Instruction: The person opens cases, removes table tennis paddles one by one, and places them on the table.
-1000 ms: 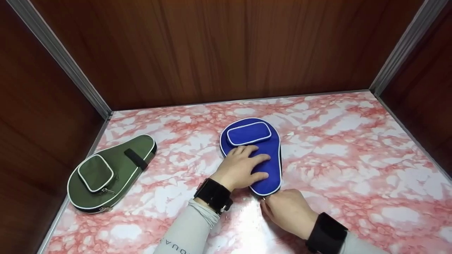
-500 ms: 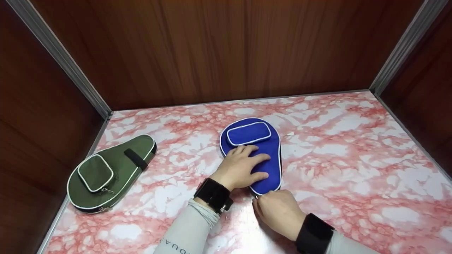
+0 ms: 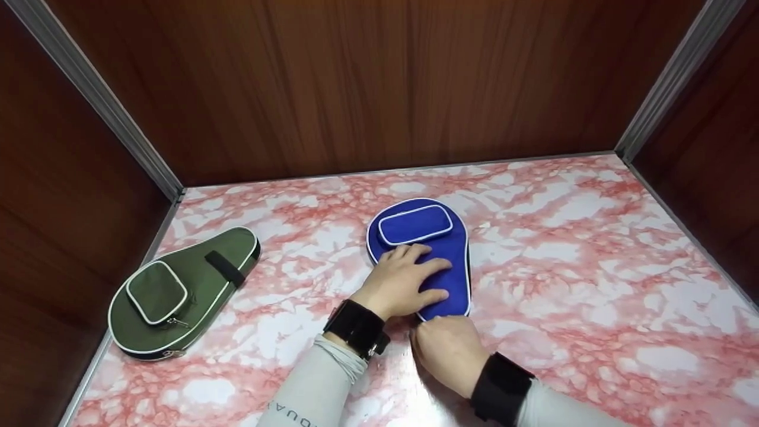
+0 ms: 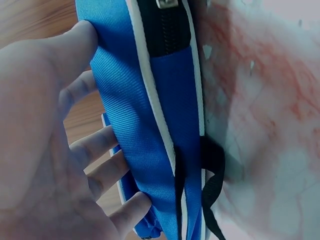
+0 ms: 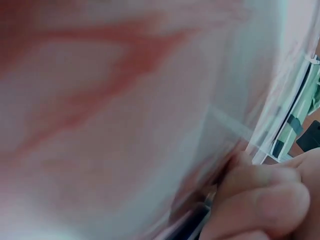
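A blue table tennis bat case (image 3: 453, 267) with white piping and a small pocket lies on the marbled tabletop, its narrow end toward me. My left hand (image 3: 403, 284) rests on its upper face with the fingers spread. In the left wrist view, the left fingers (image 4: 107, 140) touch the blue cloth, and part of a black zip (image 4: 169, 30) shows along the side. At the narrow end my right hand (image 3: 447, 350) is curled. The right wrist view shows its fingers (image 5: 265, 200) pinching a small metal zipper pull (image 5: 210, 194); the head view hides this pull.
To the left lies a green bat case (image 3: 204, 273) with a square pocket and a black strap. Brown wood-grain panels (image 3: 379, 89) stand behind and at both sides of the marbled tabletop (image 3: 563, 267). A black strap (image 4: 215, 175) hangs beside the blue case.
My right hand has moved left along the narrow end of the blue case, taking the zipper pull with it. The left hand stays in place on the case.
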`<control>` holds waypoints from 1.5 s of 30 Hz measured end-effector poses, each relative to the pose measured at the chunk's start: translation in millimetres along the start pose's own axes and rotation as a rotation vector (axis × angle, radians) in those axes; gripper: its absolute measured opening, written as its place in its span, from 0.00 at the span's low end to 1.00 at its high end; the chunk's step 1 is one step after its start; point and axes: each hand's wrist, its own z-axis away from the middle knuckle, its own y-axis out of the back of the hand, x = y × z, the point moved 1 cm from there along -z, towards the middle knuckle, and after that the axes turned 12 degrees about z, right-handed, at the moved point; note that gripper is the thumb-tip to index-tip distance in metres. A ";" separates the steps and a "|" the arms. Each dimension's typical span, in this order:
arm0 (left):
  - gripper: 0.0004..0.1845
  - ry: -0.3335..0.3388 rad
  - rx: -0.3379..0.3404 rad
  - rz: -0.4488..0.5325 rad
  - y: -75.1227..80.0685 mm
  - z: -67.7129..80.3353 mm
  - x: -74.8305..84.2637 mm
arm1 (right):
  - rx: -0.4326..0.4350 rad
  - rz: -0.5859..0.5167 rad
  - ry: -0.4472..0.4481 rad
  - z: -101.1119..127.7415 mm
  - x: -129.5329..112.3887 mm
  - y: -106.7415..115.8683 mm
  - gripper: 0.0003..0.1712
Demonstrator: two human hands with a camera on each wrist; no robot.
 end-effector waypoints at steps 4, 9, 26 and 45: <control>0.30 0.000 0.003 -0.003 0.4 0.6 -1.3 | -0.028 -0.044 0.001 -5.1 -1.5 -0.9 0.19; 0.29 -0.002 0.005 0.011 0.7 0.4 -1.2 | 0.004 -0.088 -0.007 -4.0 1.5 0.7 0.20; 0.17 -0.060 0.061 0.045 -2.1 -7.4 2.4 | -0.084 -0.302 -0.198 23.9 102.0 11.7 0.11; 0.27 0.200 0.381 -0.420 -28.8 -4.8 42.4 | -0.142 -0.366 -0.056 12.8 118.6 -15.1 0.29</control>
